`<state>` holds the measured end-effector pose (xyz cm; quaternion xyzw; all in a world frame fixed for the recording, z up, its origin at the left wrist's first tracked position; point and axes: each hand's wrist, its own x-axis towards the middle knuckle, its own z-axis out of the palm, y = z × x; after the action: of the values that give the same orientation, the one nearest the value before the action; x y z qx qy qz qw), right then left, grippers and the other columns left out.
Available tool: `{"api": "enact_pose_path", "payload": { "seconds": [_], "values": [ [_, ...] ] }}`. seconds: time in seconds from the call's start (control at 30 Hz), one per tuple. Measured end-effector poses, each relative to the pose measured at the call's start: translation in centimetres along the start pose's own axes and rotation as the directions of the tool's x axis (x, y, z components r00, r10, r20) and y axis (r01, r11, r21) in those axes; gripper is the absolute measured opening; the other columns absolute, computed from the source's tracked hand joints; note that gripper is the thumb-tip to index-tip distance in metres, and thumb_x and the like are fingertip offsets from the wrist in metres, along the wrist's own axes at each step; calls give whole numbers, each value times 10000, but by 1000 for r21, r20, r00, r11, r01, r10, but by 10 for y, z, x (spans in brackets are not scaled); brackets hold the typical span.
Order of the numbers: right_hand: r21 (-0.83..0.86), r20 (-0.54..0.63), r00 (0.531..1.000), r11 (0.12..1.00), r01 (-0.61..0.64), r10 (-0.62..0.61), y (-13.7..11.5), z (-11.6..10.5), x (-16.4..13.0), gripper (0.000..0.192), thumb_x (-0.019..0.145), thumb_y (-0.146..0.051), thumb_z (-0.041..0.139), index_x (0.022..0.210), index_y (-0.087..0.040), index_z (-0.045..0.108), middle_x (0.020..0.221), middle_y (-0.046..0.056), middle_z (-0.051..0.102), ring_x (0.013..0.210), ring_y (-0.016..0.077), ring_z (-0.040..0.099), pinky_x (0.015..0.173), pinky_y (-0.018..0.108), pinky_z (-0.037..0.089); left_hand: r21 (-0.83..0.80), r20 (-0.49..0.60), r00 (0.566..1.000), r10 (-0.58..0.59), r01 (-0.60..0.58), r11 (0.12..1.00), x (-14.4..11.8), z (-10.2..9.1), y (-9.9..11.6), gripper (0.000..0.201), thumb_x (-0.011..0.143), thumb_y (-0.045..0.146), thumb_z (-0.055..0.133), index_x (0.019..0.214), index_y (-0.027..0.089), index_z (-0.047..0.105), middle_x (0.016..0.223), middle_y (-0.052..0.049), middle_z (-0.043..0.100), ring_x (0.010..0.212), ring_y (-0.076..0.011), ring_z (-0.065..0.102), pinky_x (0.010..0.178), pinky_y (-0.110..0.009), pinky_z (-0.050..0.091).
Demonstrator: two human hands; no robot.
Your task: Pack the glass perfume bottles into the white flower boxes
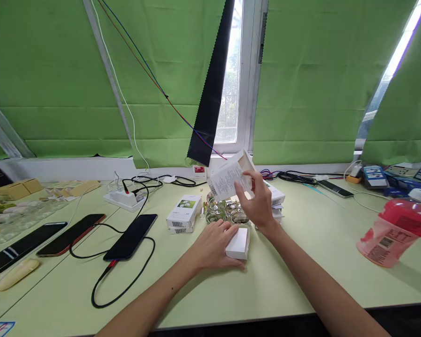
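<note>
In the head view, the left hand [214, 241] is lying on the table [301, 276], its fingers curled around a small white box [237, 243] that is resting flat. The right hand [257, 201] is gripping an opened white carton [231, 178], lifting it tilted above a cluster of glass bottles [226, 211]; what is inside the carton cannot be told. 2 stacked boxes [183, 214] are sitting just left of the bottles. A red jug [395, 230] is lying far right.
</note>
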<state>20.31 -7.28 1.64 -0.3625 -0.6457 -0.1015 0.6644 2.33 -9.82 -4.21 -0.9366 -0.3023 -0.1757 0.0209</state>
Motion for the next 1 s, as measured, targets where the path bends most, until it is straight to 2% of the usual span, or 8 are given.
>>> {"api": "enact_pose_path", "payload": {
  "seconds": [0.2, 0.4, 0.53, 0.63, 0.73, 0.87, 0.93, 1.0],
  "values": [
    [-50, -95, 974, 979, 200, -204, 26, 3, -51, 446, 961, -211, 679, 1367, -296, 515, 1078, 72, 750, 914, 260, 749, 838, 422, 647, 39, 1, 1000, -20, 20, 999, -1, 16, -8, 947, 604, 872, 760, 1238, 181, 631, 1111, -153, 691, 957, -356, 642, 865, -488, 514],
    [-87, -100, 944, 948, 306, -314, 25, 0, -58, 468, 970, -153, 671, 1387, -314, 531, 1102, 81, 792, 942, 272, 796, 769, 400, 674, -51, -9, 999, -45, 45, 998, 3, 21, -11, 1007, 568, 776, 860, 1335, 189, 577, 1288, -189, 654, 1129, -408, 630, 944, -560, 531],
    [-45, -58, 935, 936, 349, -351, 15, -3, -56, 443, 976, -83, 638, 1351, -316, 594, 1204, 84, 788, 1013, 259, 795, 763, 377, 681, -194, -73, 995, -65, 50, 980, 2, 16, -11, 795, 709, 677, 843, 1313, 215, 611, 1332, -175, 646, 1208, -383, 639, 996, -548, 552],
    [-10, -26, 930, 930, 368, -368, 9, -5, -58, 468, 996, -62, 574, 1397, -303, 588, 1269, 98, 769, 1087, 256, 781, 814, 393, 686, -368, -137, 979, -151, 92, 925, 4, 8, -10, 485, 893, 541, 728, 1256, 226, 671, 1318, -144, 680, 1228, -348, 650, 1031, -527, 547],
    [80, -3, 930, 927, 367, -368, 5, -7, -60, 444, 1029, -96, 470, 1401, -293, 610, 1328, 111, 743, 1129, 265, 765, 836, 427, 687, -664, -232, 903, -363, 126, 737, 9, -2, -11, 310, 965, 437, 617, 1135, 209, 740, 1191, -121, 754, 1176, -337, 685, 1038, -514, 540],
    [205, 33, 919, 903, 378, -392, 1, -4, -63, 401, 1031, -143, 485, 1381, -267, 638, 1350, 130, 729, 1151, 293, 748, 830, 459, 681, -988, -99, 687, -720, 17, 152, 15, -19, -13, 433, 877, 554, 651, 1054, 175, 762, 1087, -129, 792, 1046, -364, 736, 921, -498, 593],
    [218, 80, 915, 903, 372, -396, 0, -2, -64, 407, 1025, -132, 486, 1379, -265, 636, 1352, 126, 728, 1156, 287, 746, 830, 458, 683, -992, -3, 683, -731, -96, -86, 17, -30, -14, 497, 861, 585, 667, 1115, 166, 751, 1114, -127, 792, 1100, -356, 732, 967, -484, 588],
    [213, 127, 913, 910, 356, -387, -2, 1, -64, 415, 1023, -114, 461, 1362, -272, 641, 1354, 114, 728, 1139, 269, 755, 831, 450, 686, -962, 20, 714, -700, -176, -207, 17, -40, -15, 577, 888, 649, 620, 1173, 161, 734, 1137, -133, 789, 1141, -356, 725, 992, -486, 585]
  ]
}}
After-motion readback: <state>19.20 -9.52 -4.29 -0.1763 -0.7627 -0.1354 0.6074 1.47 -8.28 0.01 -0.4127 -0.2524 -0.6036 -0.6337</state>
